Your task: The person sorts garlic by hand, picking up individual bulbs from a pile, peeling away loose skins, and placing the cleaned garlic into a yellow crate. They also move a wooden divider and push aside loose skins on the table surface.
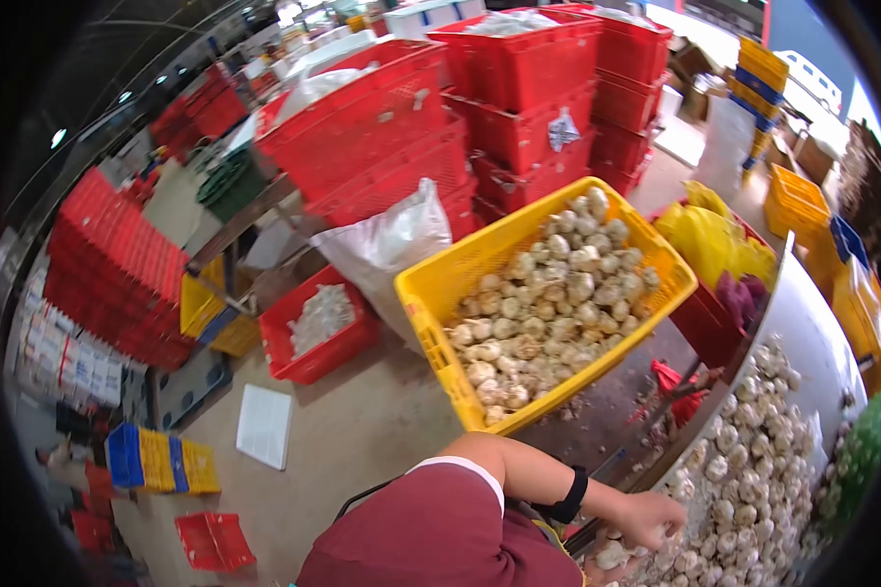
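My left hand, with a black band on its wrist, is closed above the near edge of the metal table. Its fingers are curled together, and what they pinch is too small to make out. Just below it, partly cut off by the frame, my right hand is closed around a garlic bulb. A large heap of loose garlic bulbs spreads over the table beside both hands.
A yellow crate full of garlic stands beyond my arm. Stacked red crates rise behind it, next to a white sack. A red crate and a white lid are on the floor. A green mesh bag sits at right.
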Motion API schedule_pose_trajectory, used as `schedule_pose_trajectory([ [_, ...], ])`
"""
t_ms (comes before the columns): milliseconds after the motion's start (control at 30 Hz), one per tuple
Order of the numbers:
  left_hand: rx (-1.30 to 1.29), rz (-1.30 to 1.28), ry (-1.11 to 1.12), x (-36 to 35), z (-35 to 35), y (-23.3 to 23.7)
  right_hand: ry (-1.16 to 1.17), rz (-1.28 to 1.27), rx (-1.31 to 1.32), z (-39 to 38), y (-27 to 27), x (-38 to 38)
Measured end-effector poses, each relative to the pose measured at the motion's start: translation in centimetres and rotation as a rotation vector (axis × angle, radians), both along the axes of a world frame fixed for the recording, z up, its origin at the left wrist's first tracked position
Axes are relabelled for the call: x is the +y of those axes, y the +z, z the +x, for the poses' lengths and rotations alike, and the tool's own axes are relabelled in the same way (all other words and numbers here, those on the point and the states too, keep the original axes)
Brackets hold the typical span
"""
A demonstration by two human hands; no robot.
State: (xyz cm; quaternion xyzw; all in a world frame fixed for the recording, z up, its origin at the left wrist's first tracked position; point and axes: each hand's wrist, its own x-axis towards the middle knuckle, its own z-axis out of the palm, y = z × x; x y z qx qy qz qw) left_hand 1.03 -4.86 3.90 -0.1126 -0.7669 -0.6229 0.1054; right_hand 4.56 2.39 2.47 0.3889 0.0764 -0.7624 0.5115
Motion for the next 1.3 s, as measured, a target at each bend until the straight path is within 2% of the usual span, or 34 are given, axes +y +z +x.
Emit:
schedule_pose_trajectory([
  [100, 0.198, -0.206, 0.110, 0.2, 3.2, -1.1, 0.128, -0.071, 0.016, 1.8, -2.2, -3.0],
  [200, 0.235, -0.317, 0.180, 0.3, 5.4, -1.4, 0.192, -0.119, 0.046, 3.3, -4.3, -4.8],
  [333, 0.186, -0.322, 0.115, -0.4, 6.1, 0.7, 0.105, -0.097, 0.133, 2.7, -6.6, -3.0],
  [467, 0.299, -0.274, 0.016, -0.4, 5.1, 2.6, -0.200, 0.051, 0.272, 0.5, -7.2, 5.6],
  [600, 0.160, -0.245, -0.189, 0.9, 4.0, 3.8, -0.598, 0.247, 0.388, 1.1, -4.6, 15.2],
  [667, 0.111, -0.304, -0.230, 1.0, 3.4, 4.0, -0.504, -0.158, 0.506, 1.6, -3.3, 16.7],
  [700, 0.058, -0.329, -0.284, 1.0, 3.0, 3.4, -0.600, -0.192, 0.414, 2.2, -2.8, 17.7],
  [800, 0.011, -0.372, -0.397, 0.4, 1.6, 2.3, -0.815, -0.140, 0.525, 3.5, -2.0, 22.9],
  [867, -0.114, -0.413, -0.421, -0.2, 0.5, 1.7, -1.122, 0.008, 0.595, 4.5, -3.5, 29.2],
  [933, -0.224, -0.522, -0.420, -1.4, -1.3, 1.8, -1.290, -0.013, 0.737, 4.8, 0.1, 33.4],
  [1000, -0.208, -0.539, -0.315, -2.6, -3.7, 0.2, -1.591, 0.043, 0.616, 5.5, 2.9, 37.3],
  [1033, -0.218, -0.566, -0.254, -3.3, -5.3, 0.1, -1.599, 0.041, 0.613, 6.0, 3.8, 37.9],
  [1100, -0.200, -0.606, -0.095, -5.1, -9.2, -0.7, -1.837, -0.032, 0.455, 6.4, 4.8, 38.6],
  [1133, -0.175, -0.616, 0.001, -6.1, -11.3, -1.5, -1.837, -0.034, 0.456, 6.7, 4.0, 38.4],
  [1200, -0.082, -0.726, 0.171, -7.8, -15.1, -2.5, -1.678, 0.337, 0.468, 7.4, -0.1, 38.8],
  [1233, -0.081, -0.725, 0.175, -8.4, -16.7, -2.8, -1.620, 0.179, 0.494, 7.3, -2.1, 38.2],
  [1267, -0.066, -0.978, 0.171, -8.8, -18.3, -2.9, -1.556, 0.025, 0.515, 7.0, -3.9, 37.0],
  [1300, -0.051, -1.231, 0.163, -9.1, -19.5, -3.3, -1.499, 0.095, 0.426, 6.3, -4.8, 35.6],
])
